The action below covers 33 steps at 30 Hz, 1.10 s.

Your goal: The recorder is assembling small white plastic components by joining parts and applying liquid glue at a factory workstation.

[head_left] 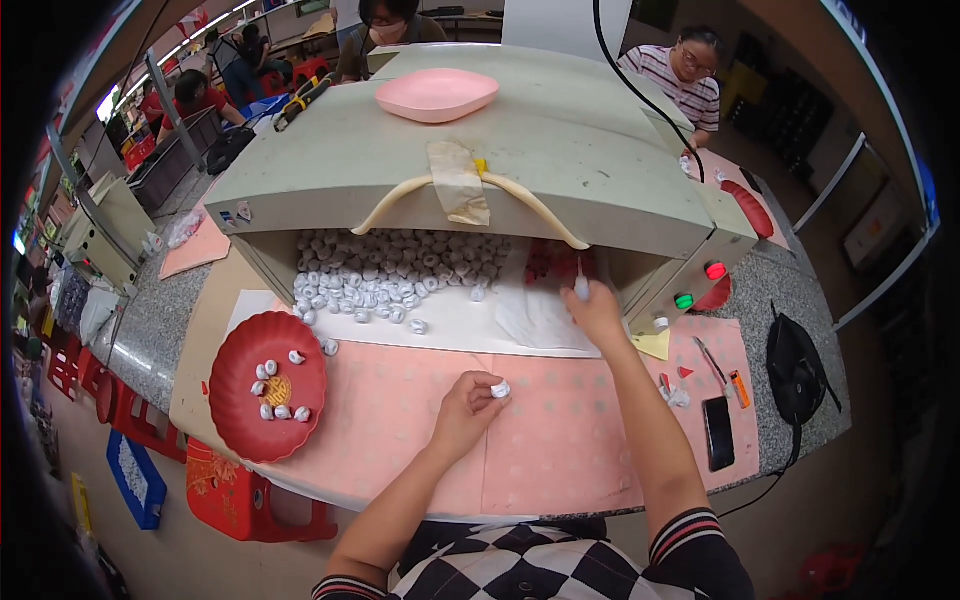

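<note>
checkered lap and two bare forearms enter from the near edge of the surface (400, 420), which is covered with a pink mat. left hand (468, 398) rests mid-mat, fingers curled shut around a small white spool-like piece (500, 389) pinched at the fingertips. right hand (597, 308) reaches to the far edge, at the mouth of a grey box-shaped machine (500, 150), fingers closed on a thin white stick-like tool (581, 287) held upright. loose heap of the same white pieces (390, 270) fills the machine's opening, spilling onto white paper (450, 320). red plate (268, 386) near the left edge holds a few more. pink dish (437, 94) sits on the machine top.

judgement: the pieces look light, hard and smooth, likely to roll; best pinched across the sides with two fingertips, as the left hand does.
</note>
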{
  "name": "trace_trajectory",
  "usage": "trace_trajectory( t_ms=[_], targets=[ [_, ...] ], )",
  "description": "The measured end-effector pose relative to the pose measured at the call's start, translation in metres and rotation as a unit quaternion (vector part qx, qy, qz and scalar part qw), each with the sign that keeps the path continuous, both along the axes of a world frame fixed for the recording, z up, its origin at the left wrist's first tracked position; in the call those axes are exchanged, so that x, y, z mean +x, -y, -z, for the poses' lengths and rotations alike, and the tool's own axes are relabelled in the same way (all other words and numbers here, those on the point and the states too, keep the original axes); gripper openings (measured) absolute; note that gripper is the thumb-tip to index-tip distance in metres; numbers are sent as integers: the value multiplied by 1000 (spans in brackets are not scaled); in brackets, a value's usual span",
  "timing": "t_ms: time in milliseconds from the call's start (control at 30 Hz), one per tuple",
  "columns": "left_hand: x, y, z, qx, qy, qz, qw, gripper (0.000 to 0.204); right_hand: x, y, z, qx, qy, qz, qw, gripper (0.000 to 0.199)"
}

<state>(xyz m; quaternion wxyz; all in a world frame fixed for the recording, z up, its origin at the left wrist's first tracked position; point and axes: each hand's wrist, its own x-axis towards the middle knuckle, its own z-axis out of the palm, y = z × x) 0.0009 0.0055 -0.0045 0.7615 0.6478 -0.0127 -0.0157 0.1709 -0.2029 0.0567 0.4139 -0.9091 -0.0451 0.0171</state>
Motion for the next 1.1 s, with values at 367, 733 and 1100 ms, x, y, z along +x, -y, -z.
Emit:
trace_trajectory(
  t_ms=[367, 733, 1100],
  targets=[
    [6, 9, 2, 43, 25, 3, 999, 29, 49, 12, 30, -209, 369, -100, 900, 47],
    [9, -12, 0, -21, 18, -11, 1000, 40, -112, -23, 4, 458, -318, -60, 828, 11],
    [1, -1, -2, 4, 32, 19, 999, 41, -135, -16, 23, 466, -324, -78, 819, 12]
  ],
)
